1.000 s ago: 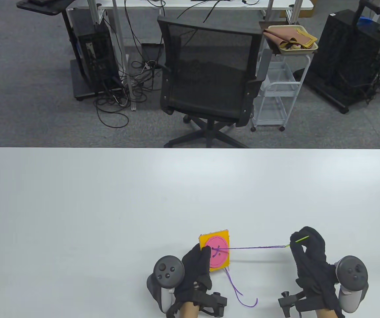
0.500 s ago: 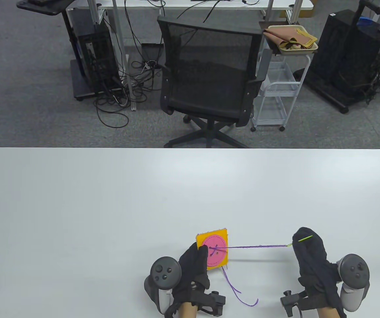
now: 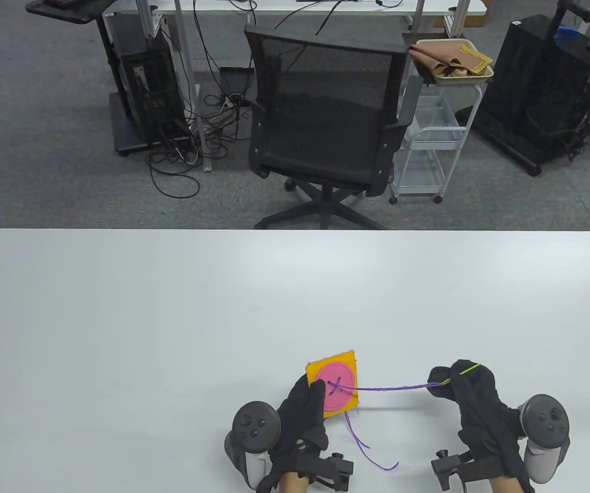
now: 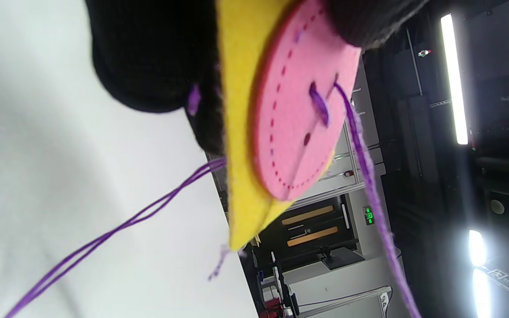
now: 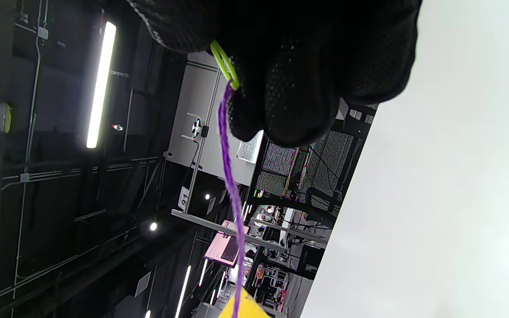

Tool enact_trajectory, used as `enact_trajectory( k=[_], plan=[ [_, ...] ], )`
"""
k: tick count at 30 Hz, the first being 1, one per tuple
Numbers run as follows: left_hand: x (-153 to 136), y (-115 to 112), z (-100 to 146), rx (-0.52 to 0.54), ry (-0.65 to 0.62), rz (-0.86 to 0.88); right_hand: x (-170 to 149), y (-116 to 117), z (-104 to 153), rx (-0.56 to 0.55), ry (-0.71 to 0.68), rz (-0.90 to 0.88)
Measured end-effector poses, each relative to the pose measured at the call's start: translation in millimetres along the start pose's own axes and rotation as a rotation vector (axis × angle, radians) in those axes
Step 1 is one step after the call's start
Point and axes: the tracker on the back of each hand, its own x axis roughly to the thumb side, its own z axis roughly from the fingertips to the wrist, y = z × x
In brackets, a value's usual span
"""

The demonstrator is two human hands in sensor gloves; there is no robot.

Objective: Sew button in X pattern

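A pink felt button (image 3: 337,391) lies on a yellow felt square (image 3: 348,361), with purple stitches crossing at its holes. My left hand (image 3: 302,411) grips the square's left side and holds it tilted just above the table; the left wrist view shows the button (image 4: 298,128) and square (image 4: 239,132) edge-on. My right hand (image 3: 462,387) pinches a lime-green needle (image 3: 465,370). Purple thread (image 3: 392,388) runs from the needle's eye (image 5: 227,70) to the button, slightly slack. A loose thread tail (image 3: 369,452) trails on the table below the square.
The white table (image 3: 171,318) stretches far ahead and to both sides. A black office chair (image 3: 326,113) stands behind its far edge. A white cart with a tray of fabric (image 3: 452,64) stands at the back right.
My right hand has moved left, toward the button, and the thread has gone from taut to slightly sagging. My left hand has tilted the felt square a little.
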Motion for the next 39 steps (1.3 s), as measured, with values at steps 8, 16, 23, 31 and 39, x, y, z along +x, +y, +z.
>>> enact_trajectory(
  k=[8,16,23,31,39],
  plan=[
    [6.2,-9.7,3.3,-0.044,-0.040,0.013,5.6,18.3,5.4,0.039,-0.072,0.144],
    [10.6,-19.7,6.1,-0.092,-0.065,0.042,10.8,35.4,12.1,0.083,-0.151,0.271],
    [12.5,-25.2,7.5,-0.111,-0.074,0.024,14.1,50.0,18.7,0.125,-0.217,0.394],
    [15.8,-27.5,8.8,-0.112,-0.094,-0.019,16.0,57.4,23.7,0.124,-0.256,0.480],
    [22.7,-31.9,10.9,-0.110,-0.133,-0.152,19.5,65.6,29.3,0.117,-0.296,0.631]
  ],
)
